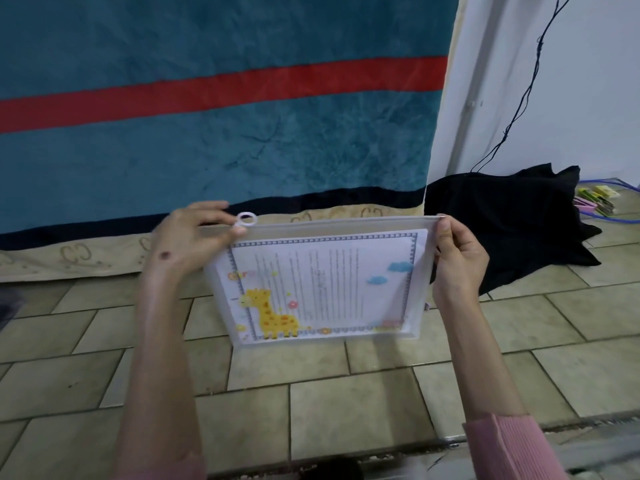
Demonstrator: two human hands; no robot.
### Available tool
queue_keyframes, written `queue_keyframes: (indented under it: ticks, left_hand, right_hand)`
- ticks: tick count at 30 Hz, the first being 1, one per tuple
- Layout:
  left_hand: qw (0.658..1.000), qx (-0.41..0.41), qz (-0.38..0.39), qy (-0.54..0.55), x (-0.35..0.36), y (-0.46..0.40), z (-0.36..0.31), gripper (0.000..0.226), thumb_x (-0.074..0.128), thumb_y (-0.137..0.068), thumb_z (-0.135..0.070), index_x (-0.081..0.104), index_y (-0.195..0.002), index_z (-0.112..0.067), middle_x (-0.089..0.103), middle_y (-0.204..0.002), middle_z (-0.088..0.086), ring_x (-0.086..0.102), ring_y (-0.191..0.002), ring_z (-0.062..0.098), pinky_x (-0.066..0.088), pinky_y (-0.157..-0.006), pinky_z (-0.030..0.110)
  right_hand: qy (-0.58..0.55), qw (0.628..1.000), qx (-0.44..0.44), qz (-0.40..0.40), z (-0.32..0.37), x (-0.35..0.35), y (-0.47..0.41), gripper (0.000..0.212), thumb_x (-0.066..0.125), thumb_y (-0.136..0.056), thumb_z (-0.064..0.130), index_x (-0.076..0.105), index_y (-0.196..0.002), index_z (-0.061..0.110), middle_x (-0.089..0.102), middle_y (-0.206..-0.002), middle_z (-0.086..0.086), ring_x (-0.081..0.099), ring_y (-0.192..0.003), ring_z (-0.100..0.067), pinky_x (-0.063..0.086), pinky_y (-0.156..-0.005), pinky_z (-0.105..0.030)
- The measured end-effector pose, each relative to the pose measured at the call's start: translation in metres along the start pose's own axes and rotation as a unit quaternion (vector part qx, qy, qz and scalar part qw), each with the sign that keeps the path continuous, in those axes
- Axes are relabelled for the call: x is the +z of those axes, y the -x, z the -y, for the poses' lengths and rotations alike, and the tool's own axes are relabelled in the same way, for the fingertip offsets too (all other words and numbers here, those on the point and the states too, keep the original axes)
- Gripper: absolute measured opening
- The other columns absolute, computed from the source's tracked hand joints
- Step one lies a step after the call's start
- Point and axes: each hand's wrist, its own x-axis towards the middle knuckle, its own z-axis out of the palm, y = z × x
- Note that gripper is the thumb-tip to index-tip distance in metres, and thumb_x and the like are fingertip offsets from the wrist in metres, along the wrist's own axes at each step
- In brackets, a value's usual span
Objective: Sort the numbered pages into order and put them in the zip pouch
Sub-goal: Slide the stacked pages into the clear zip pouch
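Nearest are two forearms reaching out over the tiled floor, the right one ending in a pink ribbed sleeve.

Between the hands, held up off the floor, is the pouch: a translucent white zip pouch, facing the person and tilted a little. The pages are inside it. Through the plastic shows a lined sheet with a patterned border, a yellow giraffe at the lower left and two blue clouds at the right. Any page numbers are too blurred to read.

The left hand is at the pouch's top left corner, its grip narrow, thumb and fingers pinching at the zip line right below the white ring pull. The right hand grips the top right corner, thumb on the near face and fingers curled behind the edge. The zip strip runs straight between the two hands; whether it is fully fastened I cannot tell.

Past the pouch, a beige mat edge lies on the tiles, and a teal blanket with a red stripe and dark hem hangs behind it. To the right a black cloth is heaped against the white wall, with a thin dark cord running down to it. Some small coloured items lie on the floor at the far right.
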Motion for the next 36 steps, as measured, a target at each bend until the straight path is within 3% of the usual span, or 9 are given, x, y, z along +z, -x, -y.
queue_keyframes:
  ticks: [6, 9, 12, 14, 17, 20, 25, 30, 36]
  left_hand:
    - [0.983, -0.064, -0.05, 0.163, -0.013, 0.02, 0.035, 0.008, 0.067, -0.084, -0.017, 0.067, -0.089, -0.023, 0.067, -0.092, -0.019, 0.061, -0.087, -0.006, 0.045, -0.079, 0.006]
    - [0.957, -0.107, -0.053, 0.265, 0.015, 0.032, 0.046, 0.017, 0.063, -0.087, -0.021, 0.064, -0.104, -0.02, 0.07, -0.087, -0.017, 0.067, -0.085, 0.005, 0.056, -0.069, 0.02]
    - [0.943, -0.161, -0.045, 0.289, 0.057, 0.047, 0.049, 0.021, 0.058, -0.089, -0.031, 0.064, -0.097, -0.012, 0.07, -0.082, -0.011, 0.069, -0.086, 0.012, 0.051, -0.056, 0.014]
    - [0.928, -0.181, -0.112, 0.307, 0.073, 0.052, 0.043, 0.023, 0.058, -0.09, -0.03, 0.062, -0.095, -0.007, 0.067, -0.083, -0.001, 0.068, -0.074, 0.001, 0.048, -0.053, 0.011]
    - [0.931, -0.188, -0.196, 0.244, 0.079, 0.057, 0.044, 0.026, 0.059, -0.089, -0.035, 0.06, -0.098, -0.011, 0.065, -0.09, 0.006, 0.065, -0.084, 0.017, 0.044, -0.062, 0.024]
    - [0.941, -0.216, -0.186, 0.183, 0.095, 0.072, 0.054, 0.039, 0.056, -0.092, -0.031, 0.051, -0.123, -0.008, 0.06, -0.109, 0.009, 0.056, -0.094, 0.022, 0.037, -0.073, 0.025]
    - [0.963, -0.227, -0.136, 0.057, 0.131, 0.089, 0.088, 0.047, 0.055, -0.091, -0.026, 0.045, -0.135, -0.012, 0.058, -0.124, 0.02, 0.052, -0.115, 0.037, 0.042, -0.089, 0.038]
    - [0.975, -0.189, 0.03, -0.11, 0.16, 0.096, 0.118, 0.046, 0.035, -0.097, -0.043, 0.038, -0.141, -0.03, 0.028, -0.154, 0.003, 0.021, -0.142, 0.019, 0.014, -0.114, 0.044]
    - [0.974, -0.198, 0.043, -0.103, 0.164, 0.097, 0.118, 0.052, 0.034, -0.096, -0.048, 0.028, -0.145, -0.031, 0.017, -0.157, -0.001, 0.011, -0.146, 0.017, 0.004, -0.117, 0.044]
  right_hand:
    - [0.017, 0.999, -0.032, 0.006, -0.006, -0.002, -0.004, 0.016, 0.057, -0.092, 0.023, 0.067, -0.101, 0.015, 0.068, -0.094, 0.008, 0.063, -0.095, -0.006, 0.05, -0.096, -0.035]
    - [0.07, 0.989, -0.091, 0.093, -0.02, -0.013, 0.003, 0.021, 0.052, -0.095, 0.02, 0.059, -0.113, 0.011, 0.064, -0.103, 0.007, 0.06, -0.095, 0.002, 0.05, -0.086, -0.021]
    - [0.179, 0.963, -0.085, 0.182, -0.044, -0.021, 0.014, 0.022, 0.05, -0.095, 0.022, 0.052, -0.114, 0.011, 0.059, -0.101, 0.014, 0.058, -0.091, 0.007, 0.045, -0.074, -0.02]
    - [0.193, 0.962, -0.081, 0.173, -0.046, -0.017, 0.019, 0.028, 0.051, -0.095, 0.024, 0.047, -0.121, 0.018, 0.056, -0.101, 0.02, 0.057, -0.091, 0.004, 0.045, -0.07, -0.011]
    - [0.228, 0.954, -0.108, 0.16, -0.04, -0.011, 0.023, 0.048, 0.053, -0.094, 0.028, 0.033, -0.139, 0.027, 0.056, -0.113, 0.013, 0.055, -0.098, 0.0, 0.045, -0.078, -0.013]
    - [0.376, 0.905, -0.123, 0.155, -0.059, -0.011, 0.035, 0.041, 0.047, -0.097, 0.028, 0.043, -0.138, 0.026, 0.052, -0.117, -0.005, 0.053, -0.099, -0.017, 0.036, -0.074, -0.026]
    - [0.498, 0.854, -0.019, 0.15, -0.116, -0.019, 0.055, 0.034, 0.04, -0.099, 0.025, 0.052, -0.131, 0.025, 0.048, -0.12, -0.012, 0.05, -0.109, -0.03, 0.041, -0.077, -0.036]
    - [0.587, 0.787, -0.074, 0.173, -0.144, -0.028, 0.064, 0.037, 0.041, -0.097, 0.03, 0.054, -0.13, 0.019, 0.04, -0.144, -0.015, 0.036, -0.13, -0.038, 0.03, -0.101, -0.048]
    - [0.581, 0.789, -0.076, 0.185, -0.144, -0.024, 0.066, 0.038, 0.043, -0.096, 0.028, 0.051, -0.131, 0.019, 0.038, -0.145, -0.015, 0.035, -0.131, -0.035, 0.028, -0.104, -0.045]
